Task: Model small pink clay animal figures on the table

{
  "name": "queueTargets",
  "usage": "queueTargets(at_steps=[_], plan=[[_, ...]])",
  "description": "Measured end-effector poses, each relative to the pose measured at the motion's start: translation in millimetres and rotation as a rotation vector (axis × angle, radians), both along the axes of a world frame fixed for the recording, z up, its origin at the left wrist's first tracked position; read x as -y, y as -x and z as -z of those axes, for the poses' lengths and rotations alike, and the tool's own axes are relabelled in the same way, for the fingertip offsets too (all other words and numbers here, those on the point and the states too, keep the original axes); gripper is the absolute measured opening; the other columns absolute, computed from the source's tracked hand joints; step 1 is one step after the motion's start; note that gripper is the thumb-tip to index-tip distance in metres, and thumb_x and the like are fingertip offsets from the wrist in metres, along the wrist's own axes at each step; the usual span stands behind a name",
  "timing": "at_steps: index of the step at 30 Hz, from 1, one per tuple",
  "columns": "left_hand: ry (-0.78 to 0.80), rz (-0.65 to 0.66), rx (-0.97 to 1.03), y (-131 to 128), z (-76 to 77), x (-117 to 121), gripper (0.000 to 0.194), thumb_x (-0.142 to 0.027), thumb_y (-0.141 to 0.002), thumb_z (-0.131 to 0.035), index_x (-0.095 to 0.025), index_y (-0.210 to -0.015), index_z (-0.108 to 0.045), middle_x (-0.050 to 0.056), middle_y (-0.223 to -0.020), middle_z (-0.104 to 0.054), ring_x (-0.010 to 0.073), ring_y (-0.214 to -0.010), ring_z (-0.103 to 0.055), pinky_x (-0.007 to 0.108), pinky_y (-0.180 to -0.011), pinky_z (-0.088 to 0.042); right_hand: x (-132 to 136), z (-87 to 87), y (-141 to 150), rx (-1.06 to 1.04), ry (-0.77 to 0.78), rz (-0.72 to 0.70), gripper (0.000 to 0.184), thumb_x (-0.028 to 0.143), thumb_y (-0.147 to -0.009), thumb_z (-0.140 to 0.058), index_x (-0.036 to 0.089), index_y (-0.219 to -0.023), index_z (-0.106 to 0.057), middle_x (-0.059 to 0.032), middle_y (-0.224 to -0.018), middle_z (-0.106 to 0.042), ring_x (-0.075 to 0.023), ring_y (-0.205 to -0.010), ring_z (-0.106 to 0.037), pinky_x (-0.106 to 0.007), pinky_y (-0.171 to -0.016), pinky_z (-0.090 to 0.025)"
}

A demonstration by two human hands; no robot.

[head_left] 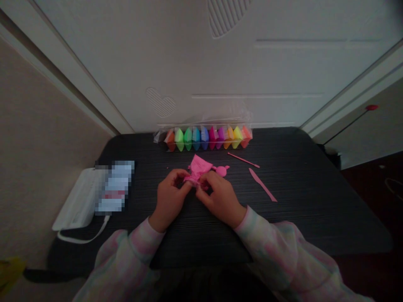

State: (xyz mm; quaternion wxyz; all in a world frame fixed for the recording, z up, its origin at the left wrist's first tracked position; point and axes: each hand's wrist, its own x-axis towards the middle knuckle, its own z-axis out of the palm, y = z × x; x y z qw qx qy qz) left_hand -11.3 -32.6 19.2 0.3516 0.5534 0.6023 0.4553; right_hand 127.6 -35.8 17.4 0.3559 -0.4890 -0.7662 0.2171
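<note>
Between my two hands is a pink packet of modelling clay (pixel 200 164), its clear wrapper gathered at the near end. My left hand (pixel 170 196) pinches the wrapper's left side with thumb and fingertips. From the right, the fingers of my right hand (pixel 222 198) are closed on the same end, close to the left thumb. Just beyond the right fingers lies a pink piece with a round disc (pixel 221 171), partly hidden by the packet and hand. A thin pink stick tool (pixel 244 160) and a pink plastic knife (pixel 262 184) lie to the right.
A row of clay packets in several colours (pixel 204 140) lies in clear plastic along the back of the dark table (pixel 308 201), near a white panel (pixel 176 54). At left are a phone with a blurred screen (pixel 115 186), a white box-shaped device (pixel 77 201) and a white cable (pixel 85 241).
</note>
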Motion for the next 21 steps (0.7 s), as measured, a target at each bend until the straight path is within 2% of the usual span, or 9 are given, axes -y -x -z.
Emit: queueTargets(at_steps=[5,11,17,21], plan=[[-0.127,0.009,-0.120,0.2,2.2,0.4,0.011,-0.013,-0.066,-0.059,-0.020,-0.074,-0.058,-0.003,-0.069,-0.059,0.0121,-0.065,-0.056,0.025,-0.063,-0.045,2.0,-3.8,-1.4,0.015,-0.070,0.052,0.005,0.018,-0.072,-0.051,0.019,-0.068,-0.050,0.0007,-0.063,-0.054,-0.0130,-0.060,-0.050,-0.025,-0.058,-0.035],[-0.184,0.170,-0.248,6.7,2.9,-2.1,0.008,-0.017,-0.073,-0.059,-0.019,-0.080,-0.061,0.000,-0.079,-0.063,0.0130,-0.072,-0.058,0.025,-0.067,-0.046,-1.3,-2.7,-4.3,-0.006,-0.011,0.048,0.006,0.018,-0.073,-0.053,0.018,-0.069,-0.048,0.0007,-0.065,-0.053,-0.0129,-0.062,-0.049,-0.024,-0.058,-0.036],[-0.194,0.228,-0.222,12.5,0.4,-1.4,0.018,-0.024,-0.071,-0.065,-0.020,-0.088,-0.066,0.001,-0.085,-0.066,0.0135,-0.076,-0.060,0.025,-0.070,-0.047,-3.4,-0.2,-5.6,-0.084,0.111,0.051,0.006,0.016,-0.073,-0.055,0.018,-0.077,-0.050,0.0010,-0.069,-0.054,-0.0114,-0.060,-0.050,-0.023,-0.057,-0.038],[-0.134,0.174,-0.149,11.1,-3.5,-2.8,0.011,-0.023,-0.072,-0.063,-0.021,-0.082,-0.068,0.001,-0.082,-0.068,0.0135,-0.076,-0.060,0.025,-0.074,-0.046,-2.9,0.2,-4.7,-0.078,0.016,0.032,0.005,0.015,-0.075,-0.054,0.017,-0.079,-0.052,-0.0015,-0.073,-0.055,-0.0146,-0.070,-0.053,-0.027,-0.065,-0.042]])
